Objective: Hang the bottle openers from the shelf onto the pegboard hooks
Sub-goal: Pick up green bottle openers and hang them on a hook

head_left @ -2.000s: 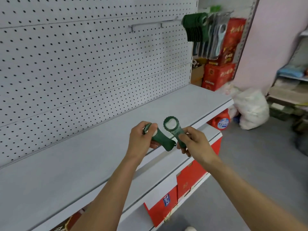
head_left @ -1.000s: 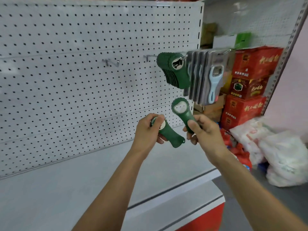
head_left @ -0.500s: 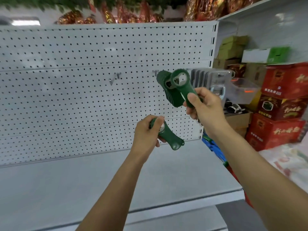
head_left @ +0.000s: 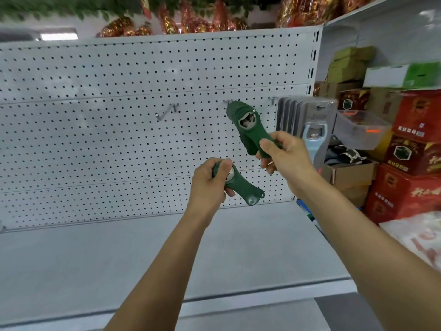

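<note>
My right hand grips the handle of a green bottle opener, whose ring end sits at the tip of a pegboard hook, against a stack of hung green openers. My left hand holds a second green bottle opener by its ring end, lower and to the left, over the grey shelf. An empty hook sticks out of the white pegboard further left.
Grey and blue packaged openers hang on a hook right of the green stack. Red and brown cartons and a clear plastic tub fill the bay at the right. Red-gold decorations sit above the pegboard.
My right hand has carried its opener up from shelf height to the hook with the green stack, and the ring now sits at the hook's tip. The left hand has stayed low, still holding its opener.
</note>
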A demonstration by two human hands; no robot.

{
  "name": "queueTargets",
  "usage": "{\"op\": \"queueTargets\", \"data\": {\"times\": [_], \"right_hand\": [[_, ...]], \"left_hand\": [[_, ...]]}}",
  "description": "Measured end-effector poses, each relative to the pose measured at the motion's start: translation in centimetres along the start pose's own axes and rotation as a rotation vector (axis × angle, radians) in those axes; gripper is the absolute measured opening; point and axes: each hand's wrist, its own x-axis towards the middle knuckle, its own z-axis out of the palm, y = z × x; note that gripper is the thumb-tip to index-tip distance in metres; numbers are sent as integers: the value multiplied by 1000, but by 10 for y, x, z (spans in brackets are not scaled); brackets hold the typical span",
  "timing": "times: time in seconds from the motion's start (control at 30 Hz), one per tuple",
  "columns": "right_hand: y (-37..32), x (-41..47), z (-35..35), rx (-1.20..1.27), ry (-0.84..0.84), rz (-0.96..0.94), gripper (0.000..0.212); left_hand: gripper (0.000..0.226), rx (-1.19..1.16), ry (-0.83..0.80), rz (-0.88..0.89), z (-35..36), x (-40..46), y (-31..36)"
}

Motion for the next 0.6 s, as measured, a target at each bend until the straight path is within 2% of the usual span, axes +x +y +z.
{"op": "queueTargets", "data": {"times": [0.07, 0.17, 0.23, 0.33, 0.5, 0.6], "right_hand": [[7, -7, 2, 5, 17, 52, 8], [21, -26, 5, -104, -9, 138, 22], [29, -41, 7, -149, -116, 159, 29], [37, -54, 9, -109, -247, 128, 21], [32, -50, 8, -9, -145, 32, 7], [19, -40, 5, 76, -60, -49, 7]], "left_hand": [[19, -13, 1, 5, 0, 0, 1], [21, -29, 12, 15, -1, 0, 3], [21, -31, 23, 24, -2, 0, 3], [19, -33, 23, 33, -3, -1, 2], [20, -30, -31, 52, -5, -5, 1], [14, 85, -76, 71, -6, -9, -4]]}}
